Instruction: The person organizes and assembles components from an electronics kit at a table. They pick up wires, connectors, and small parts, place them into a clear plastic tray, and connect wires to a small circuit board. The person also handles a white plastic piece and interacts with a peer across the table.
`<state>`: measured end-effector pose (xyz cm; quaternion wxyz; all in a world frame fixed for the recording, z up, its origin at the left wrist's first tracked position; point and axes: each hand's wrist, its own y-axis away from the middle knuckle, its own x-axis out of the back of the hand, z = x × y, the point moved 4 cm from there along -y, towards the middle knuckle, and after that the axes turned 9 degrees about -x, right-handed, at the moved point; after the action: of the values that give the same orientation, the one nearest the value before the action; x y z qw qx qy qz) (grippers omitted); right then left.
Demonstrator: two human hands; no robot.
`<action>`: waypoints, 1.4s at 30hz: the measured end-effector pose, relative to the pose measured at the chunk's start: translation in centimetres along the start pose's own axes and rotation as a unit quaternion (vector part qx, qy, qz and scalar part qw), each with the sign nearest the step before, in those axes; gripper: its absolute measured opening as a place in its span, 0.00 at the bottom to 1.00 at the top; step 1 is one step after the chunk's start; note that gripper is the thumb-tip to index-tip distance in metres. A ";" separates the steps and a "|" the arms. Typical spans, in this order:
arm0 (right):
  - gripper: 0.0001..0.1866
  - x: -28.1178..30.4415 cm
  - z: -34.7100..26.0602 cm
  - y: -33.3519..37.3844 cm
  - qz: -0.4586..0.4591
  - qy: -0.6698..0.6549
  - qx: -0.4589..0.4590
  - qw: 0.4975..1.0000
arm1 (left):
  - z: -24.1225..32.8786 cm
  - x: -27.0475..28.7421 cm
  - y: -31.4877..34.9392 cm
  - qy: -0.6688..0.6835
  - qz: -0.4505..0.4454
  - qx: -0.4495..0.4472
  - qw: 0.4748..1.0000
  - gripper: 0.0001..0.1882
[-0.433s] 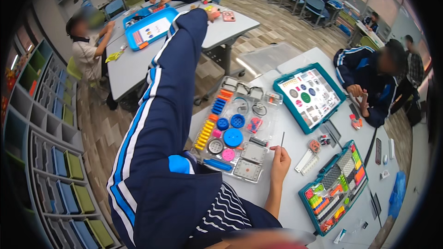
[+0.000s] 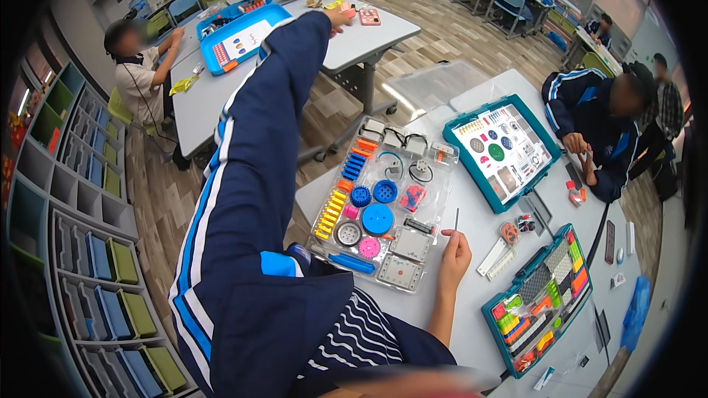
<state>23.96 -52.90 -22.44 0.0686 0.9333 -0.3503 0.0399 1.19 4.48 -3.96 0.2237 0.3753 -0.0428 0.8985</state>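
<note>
My left arm stretches away across the gap to the far table. There my left hand has its fingers closed around a small salmon-pink piece, whose kind is too small to tell. My right hand rests by the near table, pinching a thin grey rod that points upward. Beside it lies a clear plastic parts tray with blue wheels, yellow pieces, a pink gear and grey electronic blocks.
A teal-framed lid with a parts chart and a teal case of colourful bricks lie to the right. Across from them sits a person. The far table holds a blue tray and a pink square case. Shelves line the left.
The view has shifted slightly, so the tables appear a little to the right. Both hands stay in about the same places, and the right one still pinches the rod.
</note>
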 end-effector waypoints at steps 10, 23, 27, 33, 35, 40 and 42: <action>0.11 -0.4 -1.1 0.8 0.005 0.063 0.010 0.998 | -9.2 -19.9 14.3 0.232 -0.014 -0.032 0.972 0.38; 0.10 -1.2 -1.0 0.1 0.039 0.082 0.030 0.995 | -8.5 -25.8 15.2 0.575 -0.075 -0.022 0.815 0.14; 0.11 -2.4 -1.3 -1.1 0.038 0.055 0.040 0.997 | -8.3 -25.9 15.8 0.622 -0.081 0.052 0.777 0.16; 0.12 -3.5 -1.0 -2.5 0.026 0.006 0.008 1.000 | -8.0 -26.7 15.7 0.655 -0.045 0.066 0.751 0.14; 0.12 -3.4 -0.9 -2.8 0.041 0.002 0.007 0.999 | -8.1 -26.7 15.2 0.647 -0.035 0.045 0.760 0.14; 0.12 -3.6 -0.6 -2.9 0.053 -0.024 0.020 0.998 | -9.2 -26.6 14.3 0.594 -0.026 0.036 0.803 0.17; 0.11 -3.4 -0.4 -2.9 0.034 -0.014 -0.013 0.999 | -9.2 -26.6 14.5 0.591 -0.015 0.040 0.806 0.16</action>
<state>23.29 -48.48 -22.72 0.0745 0.9203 -0.3834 0.0242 5.31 -16.10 -27.60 0.2039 -0.2192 0.1389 0.9440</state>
